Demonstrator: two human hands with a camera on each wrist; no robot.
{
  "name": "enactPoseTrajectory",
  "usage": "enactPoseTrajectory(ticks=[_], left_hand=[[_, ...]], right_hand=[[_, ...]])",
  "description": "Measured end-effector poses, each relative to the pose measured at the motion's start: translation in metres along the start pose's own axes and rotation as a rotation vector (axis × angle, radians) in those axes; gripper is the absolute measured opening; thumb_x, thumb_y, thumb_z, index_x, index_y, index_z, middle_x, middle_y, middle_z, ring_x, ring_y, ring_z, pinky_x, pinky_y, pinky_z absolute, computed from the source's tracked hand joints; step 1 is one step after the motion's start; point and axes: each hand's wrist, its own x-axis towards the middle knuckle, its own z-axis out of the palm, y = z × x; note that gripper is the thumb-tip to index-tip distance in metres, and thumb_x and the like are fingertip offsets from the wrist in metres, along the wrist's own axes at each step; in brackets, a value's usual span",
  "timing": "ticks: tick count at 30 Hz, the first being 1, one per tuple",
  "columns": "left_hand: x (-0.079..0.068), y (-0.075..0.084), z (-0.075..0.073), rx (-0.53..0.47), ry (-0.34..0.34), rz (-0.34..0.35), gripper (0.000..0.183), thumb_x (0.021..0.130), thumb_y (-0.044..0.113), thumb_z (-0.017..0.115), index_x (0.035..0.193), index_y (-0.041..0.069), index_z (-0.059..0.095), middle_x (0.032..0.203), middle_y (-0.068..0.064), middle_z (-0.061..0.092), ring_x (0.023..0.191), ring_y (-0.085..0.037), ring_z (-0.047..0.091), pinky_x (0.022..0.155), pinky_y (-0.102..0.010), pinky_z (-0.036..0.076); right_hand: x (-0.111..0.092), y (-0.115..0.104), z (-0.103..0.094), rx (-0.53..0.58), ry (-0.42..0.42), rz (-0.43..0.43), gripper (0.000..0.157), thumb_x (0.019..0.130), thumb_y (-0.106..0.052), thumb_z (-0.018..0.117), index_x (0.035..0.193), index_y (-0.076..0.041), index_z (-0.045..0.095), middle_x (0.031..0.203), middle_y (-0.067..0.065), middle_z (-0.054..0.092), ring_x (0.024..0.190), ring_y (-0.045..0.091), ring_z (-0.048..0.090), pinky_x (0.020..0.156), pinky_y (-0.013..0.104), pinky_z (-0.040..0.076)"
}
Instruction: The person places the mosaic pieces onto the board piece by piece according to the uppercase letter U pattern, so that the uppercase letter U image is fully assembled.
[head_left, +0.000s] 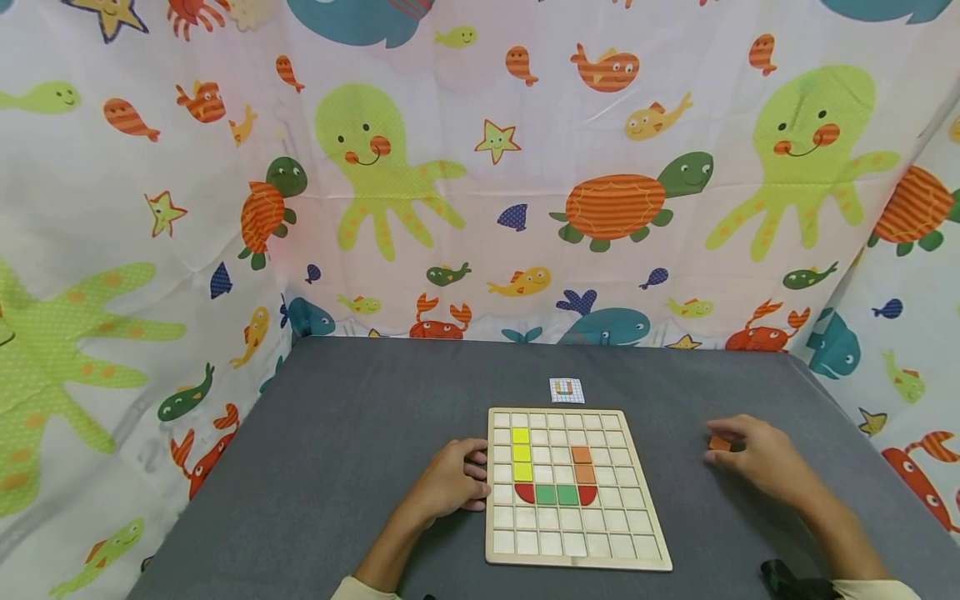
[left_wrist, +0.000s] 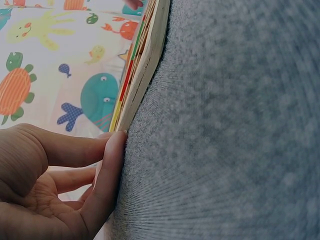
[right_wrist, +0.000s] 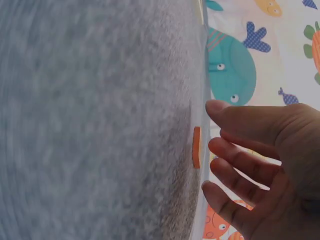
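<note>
A wooden grid board lies on the grey cloth. My left hand holds its left edge; in the left wrist view, thumb and finger pinch the board's rim. Set in the grid is a U shape: yellow squares on the left, red rounded pieces at the lower corners, green squares between them, and two orange squares on the right. Over a loose orange square tile is my right hand, thumb and fingers apart. In the right wrist view, that tile lies flat on the cloth.
A small printed card with a U pattern on a grid lies just behind the board. The grey table cloth reaches back to a curtain printed with sea animals, which also hangs on the left and right sides.
</note>
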Motion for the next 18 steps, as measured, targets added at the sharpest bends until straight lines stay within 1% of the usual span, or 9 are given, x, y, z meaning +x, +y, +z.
enactPoseTrajectory(ticks=[4, 9, 11, 14, 18], left_hand=[[0.0, -0.001, 0.0, 0.002, 0.001, 0.0, 0.067, 0.083, -0.015, 0.076, 0.146, -0.006, 0.056, 0.121, -0.015, 0.057, 0.099, -0.023, 0.064, 0.064, -0.035, 0.067], [0.0, -0.001, 0.0, 0.0, 0.002, -0.003, 0.066, 0.083, -0.015, 0.076, 0.146, -0.006, 0.056, 0.12, -0.015, 0.058, 0.1, -0.023, 0.065, 0.063, -0.035, 0.067], [0.0, -0.001, 0.0, 0.0, 0.002, -0.005, 0.066, 0.083, -0.015, 0.076, 0.146, -0.006, 0.056, 0.12, -0.015, 0.058, 0.1, -0.023, 0.065, 0.063, -0.035, 0.067], [0.0, -0.001, 0.0, -0.001, 0.004, -0.004, 0.066, 0.083, -0.016, 0.076, 0.146, -0.006, 0.056, 0.12, -0.014, 0.058, 0.1, -0.023, 0.065, 0.063, -0.035, 0.067], [0.0, -0.001, 0.001, 0.007, 0.006, 0.001, 0.066, 0.083, -0.016, 0.075, 0.145, -0.007, 0.056, 0.12, -0.015, 0.058, 0.099, -0.022, 0.065, 0.063, -0.035, 0.067]], right_hand=[[0.001, 0.006, -0.001, -0.016, 0.002, 0.01, 0.045, 0.086, -0.02, 0.088, 0.119, 0.008, 0.074, 0.113, 0.024, 0.072, 0.1, 0.039, 0.067, 0.086, 0.063, 0.054], [0.003, 0.013, -0.002, -0.025, -0.029, 0.027, 0.042, 0.088, -0.018, 0.086, 0.118, 0.01, 0.073, 0.111, 0.025, 0.071, 0.101, 0.042, 0.067, 0.086, 0.066, 0.054], [0.004, 0.015, -0.002, -0.032, -0.035, 0.029, 0.039, 0.089, -0.017, 0.085, 0.116, 0.009, 0.074, 0.109, 0.024, 0.072, 0.1, 0.041, 0.067, 0.085, 0.066, 0.054], [0.004, 0.018, -0.002, -0.041, -0.035, 0.022, 0.034, 0.089, -0.014, 0.085, 0.113, 0.007, 0.076, 0.106, 0.021, 0.072, 0.097, 0.037, 0.066, 0.083, 0.063, 0.055], [0.004, 0.02, -0.002, -0.057, -0.026, 0.006, 0.027, 0.088, -0.012, 0.084, 0.109, 0.004, 0.078, 0.101, 0.016, 0.073, 0.092, 0.031, 0.066, 0.079, 0.057, 0.056]])
